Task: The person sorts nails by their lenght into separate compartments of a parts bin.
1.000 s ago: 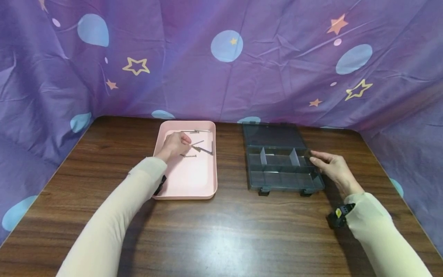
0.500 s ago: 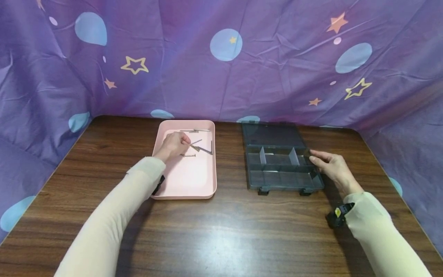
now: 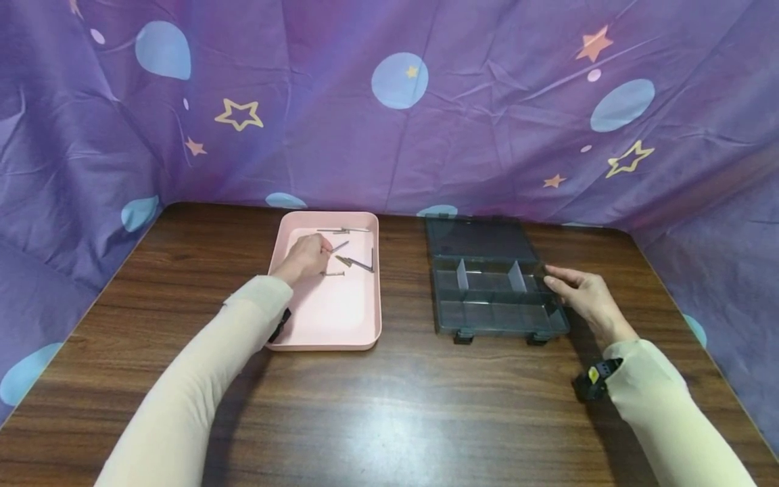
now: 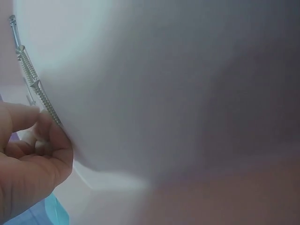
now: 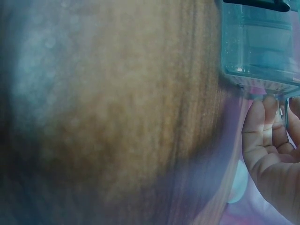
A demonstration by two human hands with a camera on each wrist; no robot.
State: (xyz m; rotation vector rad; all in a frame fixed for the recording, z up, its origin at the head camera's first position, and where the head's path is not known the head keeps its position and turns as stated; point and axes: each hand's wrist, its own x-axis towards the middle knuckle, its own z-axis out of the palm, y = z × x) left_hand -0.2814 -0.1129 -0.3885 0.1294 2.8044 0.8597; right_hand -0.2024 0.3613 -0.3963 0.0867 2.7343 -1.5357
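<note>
The table [image 3: 389, 406] bears one pink tray [image 3: 331, 325] and one open grey box [image 3: 496, 318]. Since a second ago, the left hand [image 3: 304, 258] has lifted one screw [image 3: 339, 247], pinched between its fingertips, leaving about five in the tray. The right hand [image 3: 584, 294] rests straight-fingered against the box.
</note>
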